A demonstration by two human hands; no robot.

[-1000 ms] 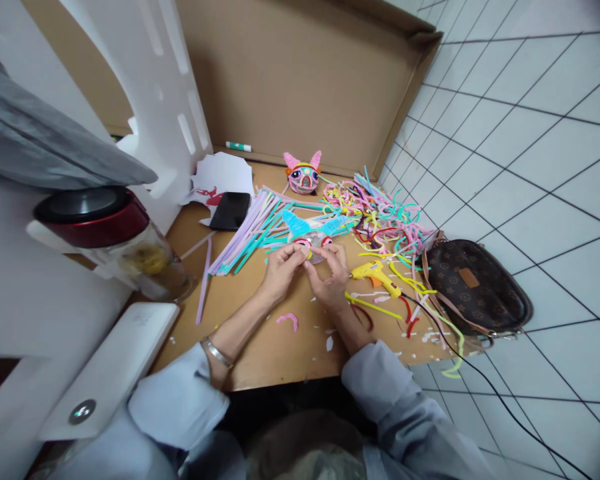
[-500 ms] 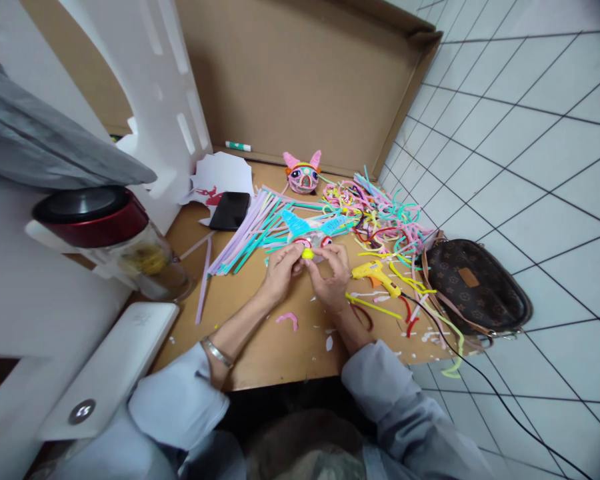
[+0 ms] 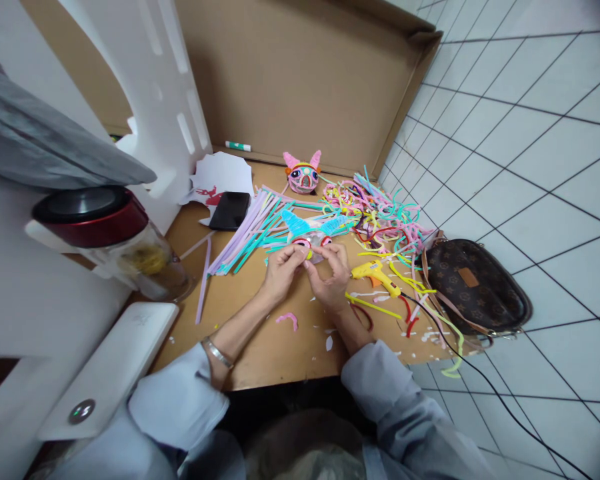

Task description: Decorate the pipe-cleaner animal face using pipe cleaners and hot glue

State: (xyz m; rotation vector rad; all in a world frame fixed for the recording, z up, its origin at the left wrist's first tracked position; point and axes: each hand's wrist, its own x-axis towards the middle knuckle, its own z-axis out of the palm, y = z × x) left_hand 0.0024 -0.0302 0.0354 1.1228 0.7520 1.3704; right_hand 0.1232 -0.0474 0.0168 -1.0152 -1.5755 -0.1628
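Observation:
Between my two hands, a small yellow piece (image 3: 309,254), apparently of pipe cleaner, shows in part behind the fingertips. My left hand (image 3: 281,272) pinches it with thumb and forefinger from the left. My right hand (image 3: 331,275) has its fingers bent together and meets the piece from the right. Just beyond the fingertips sits a craft animal head with blue ears (image 3: 296,224) and red-rimmed eyes; its lower part is hidden by my hands. Whether the yellow piece touches the head I cannot tell.
A pink-eared craft head (image 3: 303,179) stands at the back. Purple and teal pipe cleaners (image 3: 245,233) lie left, a tangled heap (image 3: 385,220) right. Nearby are a yellow glue gun (image 3: 377,275) with cord, a brown bag (image 3: 475,287), a black phone (image 3: 230,211) and a glass bottle (image 3: 150,260).
The yellow piece has turned or shifted slightly between my fingers, and less of it shows now. My left fingertips have moved a little over it. Everything else stays in place.

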